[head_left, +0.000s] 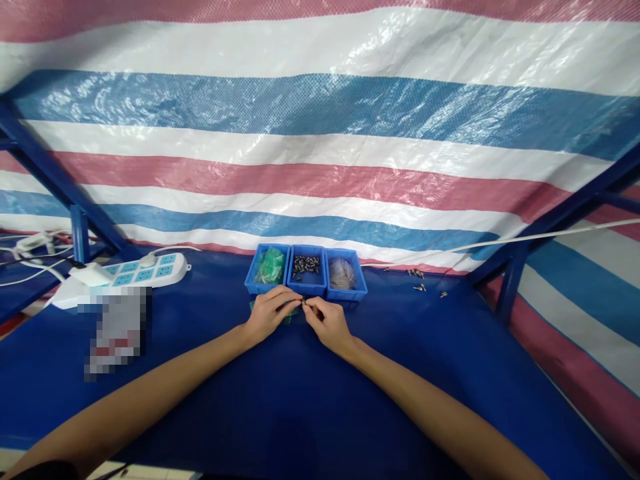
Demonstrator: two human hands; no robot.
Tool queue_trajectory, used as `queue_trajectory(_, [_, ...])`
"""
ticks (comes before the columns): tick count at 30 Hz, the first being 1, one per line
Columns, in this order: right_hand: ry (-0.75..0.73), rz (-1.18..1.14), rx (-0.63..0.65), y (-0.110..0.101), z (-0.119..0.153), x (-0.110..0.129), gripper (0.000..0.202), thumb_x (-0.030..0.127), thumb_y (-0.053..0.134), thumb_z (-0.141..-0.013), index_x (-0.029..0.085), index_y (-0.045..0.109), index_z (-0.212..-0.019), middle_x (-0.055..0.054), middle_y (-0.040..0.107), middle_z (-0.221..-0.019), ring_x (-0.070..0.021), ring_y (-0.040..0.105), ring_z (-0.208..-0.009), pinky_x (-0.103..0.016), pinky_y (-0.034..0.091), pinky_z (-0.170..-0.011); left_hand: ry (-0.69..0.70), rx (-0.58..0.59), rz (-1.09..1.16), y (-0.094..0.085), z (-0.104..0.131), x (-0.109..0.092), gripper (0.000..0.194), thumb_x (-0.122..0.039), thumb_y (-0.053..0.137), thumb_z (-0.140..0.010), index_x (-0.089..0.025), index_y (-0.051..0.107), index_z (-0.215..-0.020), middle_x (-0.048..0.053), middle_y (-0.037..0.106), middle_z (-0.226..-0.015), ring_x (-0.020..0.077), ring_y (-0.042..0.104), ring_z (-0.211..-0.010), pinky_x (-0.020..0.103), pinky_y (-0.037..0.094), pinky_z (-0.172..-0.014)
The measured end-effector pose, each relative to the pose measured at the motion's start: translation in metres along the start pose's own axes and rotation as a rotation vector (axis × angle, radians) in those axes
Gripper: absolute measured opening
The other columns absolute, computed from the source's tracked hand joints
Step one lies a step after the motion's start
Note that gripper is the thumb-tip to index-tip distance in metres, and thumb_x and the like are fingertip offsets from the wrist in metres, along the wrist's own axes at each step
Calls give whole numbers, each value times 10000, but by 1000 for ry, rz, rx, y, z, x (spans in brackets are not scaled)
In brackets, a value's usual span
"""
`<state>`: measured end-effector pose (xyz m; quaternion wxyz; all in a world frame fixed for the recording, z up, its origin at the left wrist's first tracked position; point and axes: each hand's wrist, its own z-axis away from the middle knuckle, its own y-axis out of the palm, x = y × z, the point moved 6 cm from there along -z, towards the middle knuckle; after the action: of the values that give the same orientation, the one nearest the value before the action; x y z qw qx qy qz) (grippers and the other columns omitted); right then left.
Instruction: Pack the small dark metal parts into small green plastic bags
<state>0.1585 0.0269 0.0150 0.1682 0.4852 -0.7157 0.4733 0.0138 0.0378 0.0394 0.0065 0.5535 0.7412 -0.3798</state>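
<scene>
My left hand (270,313) and my right hand (329,323) meet fingertip to fingertip just in front of the blue bins. Between the pinched fingers shows a tiny metal piece (303,303), too small to name exactly; both hands seem to grip it. Under my left hand lies a bit of green see-through plastic (287,319), mostly covered. The middle bin (308,291) holds many small dark metal screw-like pieces (306,264). In the left bin (260,288) is a green plastic bag (271,265); a clear plastic bag (342,274) fills part of the right bin (346,294).
Several small metal pieces (420,288) lie loose on the blue table (400,393) at the back right. At left sits a white power strip (145,272) with plugs, beside a blurred-out packet (117,330). A white cable (530,236) crosses at right; striped sheeting (320,153) hangs behind.
</scene>
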Motion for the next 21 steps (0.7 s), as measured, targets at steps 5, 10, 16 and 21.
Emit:
queue_trajectory(5, [-8,-6,20,0,0,1,245,316,459,-913,157,636,-854,34,517,-556,-91,468,-491,-202,369,-537,-11,0,30,0,-1,1,195,-225,554,-896,-185,664,-1052,62,666,-916,140,641,-823,252,545,-747])
queue_trajectory(10, [-23,-21,39,1,0,2,240,309,457,-919,153,632,-867,32,516,-558,-93,465,-491,-202,366,-534,-27,0,49,1,-1,3,199,-232,566,-889,-187,670,-1053,61,663,-912,136,636,-817,240,539,-729])
queue_trajectory(16, [-39,-34,33,1,0,1,233,296,462,-920,151,631,-855,29,519,-561,-89,460,-485,-203,355,-520,-43,21,66,2,0,6,204,-244,560,-893,-184,677,-1049,62,666,-924,138,640,-825,239,539,-732])
queue_trajectory(21, [-50,-40,21,1,0,2,216,282,473,-916,152,631,-848,33,510,-557,-87,454,-481,-206,355,-522,-33,24,71,3,0,5,199,-226,555,-897,-177,679,-1044,65,669,-928,137,645,-831,233,538,-734])
